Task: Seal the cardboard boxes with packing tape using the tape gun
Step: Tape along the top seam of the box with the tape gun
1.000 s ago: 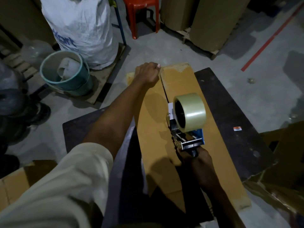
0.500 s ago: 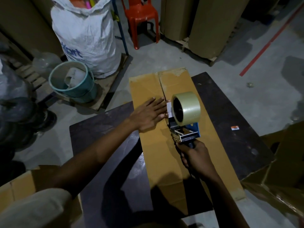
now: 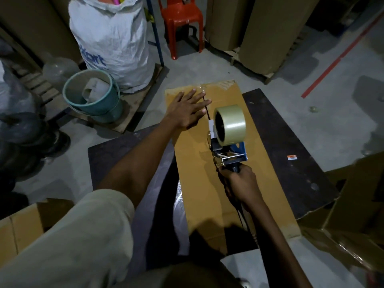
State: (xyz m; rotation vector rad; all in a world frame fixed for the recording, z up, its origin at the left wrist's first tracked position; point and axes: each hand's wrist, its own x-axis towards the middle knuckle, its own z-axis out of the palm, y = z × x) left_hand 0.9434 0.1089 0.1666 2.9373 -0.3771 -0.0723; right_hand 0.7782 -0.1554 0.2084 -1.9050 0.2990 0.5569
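Head view: left grip [image 3: 188, 110] splayed on box [image 3: 196, 179], right grip [image 3: 242, 183] tight around tape gun [image 3: 228, 132].

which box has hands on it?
The flat box on the table: left hand flat on it, right hand gripping the tape gun at its seam. Lower-left box and right-edge box are untouched.

Left side: the person is wearing a pale off-white short sleeve [image 3: 79, 235], loose-fitting and filling the lower left of the frame. The fabric is showing soft folds and faint greyish smudges. The hem is ending left of centre, low in the frame. The left forearm [image 3: 141, 161] is showing bare beyond it, as is the left hand [image 3: 188, 110], upper centre. The right arm [image 3: 276, 242], lower right, is showing bare up to the right hand [image 3: 242, 183].
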